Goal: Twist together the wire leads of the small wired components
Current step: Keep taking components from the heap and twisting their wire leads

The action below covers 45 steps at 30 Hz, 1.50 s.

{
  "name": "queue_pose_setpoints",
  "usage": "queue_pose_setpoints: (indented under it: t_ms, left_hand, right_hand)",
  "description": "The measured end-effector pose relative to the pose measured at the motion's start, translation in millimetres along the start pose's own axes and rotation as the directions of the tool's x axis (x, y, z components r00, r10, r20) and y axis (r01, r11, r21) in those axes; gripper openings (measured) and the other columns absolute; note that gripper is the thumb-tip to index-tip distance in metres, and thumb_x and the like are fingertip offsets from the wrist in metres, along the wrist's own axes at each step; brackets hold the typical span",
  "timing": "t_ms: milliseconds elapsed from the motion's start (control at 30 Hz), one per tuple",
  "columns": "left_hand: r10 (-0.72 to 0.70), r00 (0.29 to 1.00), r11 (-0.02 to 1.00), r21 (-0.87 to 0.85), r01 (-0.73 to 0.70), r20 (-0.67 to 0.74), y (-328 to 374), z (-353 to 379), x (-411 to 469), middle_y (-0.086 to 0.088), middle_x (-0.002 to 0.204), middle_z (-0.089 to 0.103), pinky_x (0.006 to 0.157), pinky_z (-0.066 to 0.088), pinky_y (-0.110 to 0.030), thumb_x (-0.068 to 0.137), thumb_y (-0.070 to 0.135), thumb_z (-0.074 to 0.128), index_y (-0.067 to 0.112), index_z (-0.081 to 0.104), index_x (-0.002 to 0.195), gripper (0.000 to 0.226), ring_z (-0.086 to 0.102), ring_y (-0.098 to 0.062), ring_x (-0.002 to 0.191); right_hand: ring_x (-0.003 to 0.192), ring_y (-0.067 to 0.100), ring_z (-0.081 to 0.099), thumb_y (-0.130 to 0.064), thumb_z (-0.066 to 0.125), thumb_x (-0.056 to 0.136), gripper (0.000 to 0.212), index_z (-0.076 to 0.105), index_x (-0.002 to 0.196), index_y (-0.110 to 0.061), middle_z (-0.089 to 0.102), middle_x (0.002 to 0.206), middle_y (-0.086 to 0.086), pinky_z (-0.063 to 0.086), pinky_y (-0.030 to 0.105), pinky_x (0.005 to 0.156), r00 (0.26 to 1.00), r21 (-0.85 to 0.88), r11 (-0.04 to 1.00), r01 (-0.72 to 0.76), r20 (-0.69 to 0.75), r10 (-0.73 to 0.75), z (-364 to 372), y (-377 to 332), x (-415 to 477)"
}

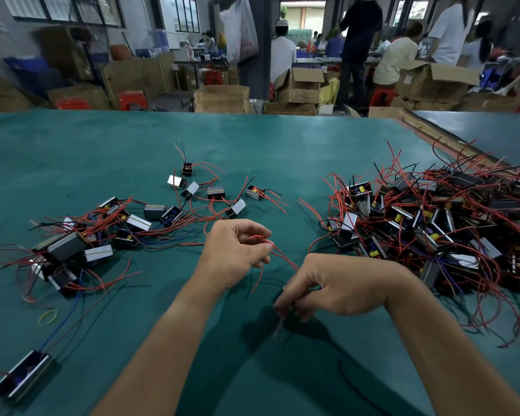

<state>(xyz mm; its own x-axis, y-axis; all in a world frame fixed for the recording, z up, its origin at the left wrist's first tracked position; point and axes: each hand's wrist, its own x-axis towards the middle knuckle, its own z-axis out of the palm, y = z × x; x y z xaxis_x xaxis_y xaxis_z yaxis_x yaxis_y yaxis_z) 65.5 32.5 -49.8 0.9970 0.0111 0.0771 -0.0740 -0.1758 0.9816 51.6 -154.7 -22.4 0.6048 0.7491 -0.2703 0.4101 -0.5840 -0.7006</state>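
Red wire leads (282, 256) run slantwise above the green tabletop (132, 145), upper end pinched in the left hand (237, 250), lower end pinched in the right hand (321, 288), both grips closed on them, hands near together.

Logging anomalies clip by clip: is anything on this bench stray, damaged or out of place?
Only small things: a yellow rubber band lies loose near the left pile, and one component sits alone at the near left edge. No visible damage.
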Motion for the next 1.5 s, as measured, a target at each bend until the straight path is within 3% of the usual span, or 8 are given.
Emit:
queue_pose_setpoints:
  t_ms: [267,467,733,967,1067,1167,1333,1500]
  left_hand:
    - [-0.012,1.0,1.0,0.008,0.012,-0.004,0,2,0,-0.011,0.066,0.068,0.048,0.051,-0.024,0.078,-0.01,0.071,0.005,0.068,0.082,0.015,0.062,-0.017,0.05]
    - [-0.033,0.998,0.999,-0.032,0.031,-0.051,4,-2,1,-0.01,0.07,0.072,0.043,0.045,-0.02,0.083,0.002,0.072,0.004,0.068,0.085,0.005,0.062,-0.013,0.047]
    - [-0.083,0.995,0.996,0.022,0.081,0.056,3,-8,0,-0.008,0.089,0.075,0.047,0.045,-0.019,0.079,-0.015,0.063,0.008,0.065,0.096,0.028,0.065,-0.016,0.055]
    - [0.104,0.992,0.922,0.365,-0.126,0.077,-9,-10,5,-0.004,0.092,0.072,0.065,0.05,-0.024,0.073,-0.019,0.047,0.018,0.065,0.106,0.053,0.066,-0.007,0.074]
    - [0.109,0.984,0.834,0.526,-0.168,0.142,-9,-12,5,0.006,0.107,0.067,0.078,0.05,-0.014,0.067,-0.014,0.053,0.023,0.059,0.123,0.067,0.063,-0.007,0.087]
    - [0.08,0.967,0.742,0.634,-0.219,0.24,-10,-12,4,0.006,0.121,0.065,0.099,0.047,-0.031,0.067,-0.003,0.066,0.024,0.057,0.132,0.071,0.058,-0.015,0.113]
    - [0.185,0.951,0.633,0.711,-0.308,0.247,-15,-9,4,0.012,0.109,0.067,0.093,0.042,-0.034,0.078,0.023,0.076,0.028,0.072,0.106,0.028,0.055,-0.02,0.101]
    - [0.218,0.969,0.686,0.688,-0.236,0.115,-17,-10,5,0.006,0.081,0.068,0.076,0.05,-0.036,0.085,0.034,0.072,0.026,0.077,0.082,0.01,0.059,-0.022,0.085]
  right_hand:
    - [0.06,0.0,0.066,-0.001,0.061,0.086,0.024,0.076,0.103,-0.01,0.068,0.061,-0.016,0.05,0.014,0.063,0.999,-0.04,0.998,-0.042,-0.01,0.041,4,1,4]
    - [0.052,0.011,0.066,-0.001,0.066,0.082,0.019,0.075,0.076,-0.017,0.07,0.061,0.004,0.055,0.025,0.055,0.959,0.048,0.999,-0.006,-0.283,0.019,-3,6,7]
    - [0.059,0.017,0.063,-0.009,0.07,0.084,0.016,0.074,0.079,-0.024,0.07,0.067,-0.006,0.053,0.029,0.06,0.494,0.06,0.997,0.056,-0.869,0.025,-20,25,12]
    - [0.053,0.012,0.056,-0.018,0.056,0.083,0.016,0.071,0.085,-0.022,0.065,0.069,-0.009,0.049,0.033,0.058,0.095,0.136,0.97,0.201,-0.988,0.119,-24,22,15]
    - [0.048,0.032,0.055,-0.016,0.053,0.082,0.017,0.064,0.077,-0.027,0.062,0.064,0.001,0.047,0.039,0.047,-0.083,0.105,0.955,0.279,-0.988,0.133,-30,17,7]
    - [0.05,0.044,0.053,-0.011,0.05,0.084,0.017,0.059,0.077,-0.025,0.059,0.068,0.015,0.044,0.044,0.043,-0.176,0.072,0.926,0.37,-0.973,0.147,-33,12,0]
    - [0.039,0.029,0.053,-0.015,0.055,0.086,0.014,0.06,0.074,-0.02,0.061,0.06,0.011,0.041,0.031,0.036,-0.024,-0.007,0.935,0.356,-1.0,0.001,-25,7,7]
    - [0.043,0.017,0.06,-0.015,0.062,0.083,0.015,0.062,0.069,-0.02,0.067,0.06,0.003,0.051,0.035,0.047,0.477,0.07,0.977,0.202,-0.878,-0.036,-10,17,20]
